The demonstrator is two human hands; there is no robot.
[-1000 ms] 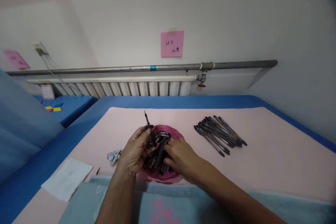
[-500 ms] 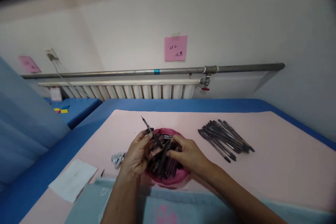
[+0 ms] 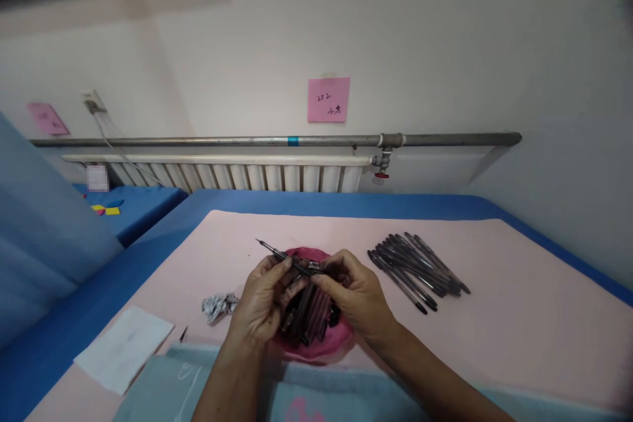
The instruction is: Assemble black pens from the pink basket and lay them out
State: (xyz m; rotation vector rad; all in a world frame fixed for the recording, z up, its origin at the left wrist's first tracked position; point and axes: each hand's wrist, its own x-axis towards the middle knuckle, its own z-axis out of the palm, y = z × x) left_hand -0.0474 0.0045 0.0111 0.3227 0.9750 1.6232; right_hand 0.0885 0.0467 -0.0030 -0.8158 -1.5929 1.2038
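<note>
My left hand is closed around a dark pen, its bare tip pointing up and left over the pink surface. At the pen's rear end, the thumb and fingers of my right hand are pinched together; whether they also hold a small part is hidden. Both hands have dark smudges on the fingers. Beneath them a round pink basket holds several dark pen parts. To the right, a pile of capped black pens lies side by side at a slant.
Crumpled paper, a white sheet and a small dark pointed piece lie to the left. A grey-blue cloth covers the near edge. Behind the blue-edged table stand a radiator and a pipe.
The pen in my left hand has tilted from steep to flatter, its tip swinging left and down. My right hand has risen from the pen parts in the basket to the pen's rear end.
</note>
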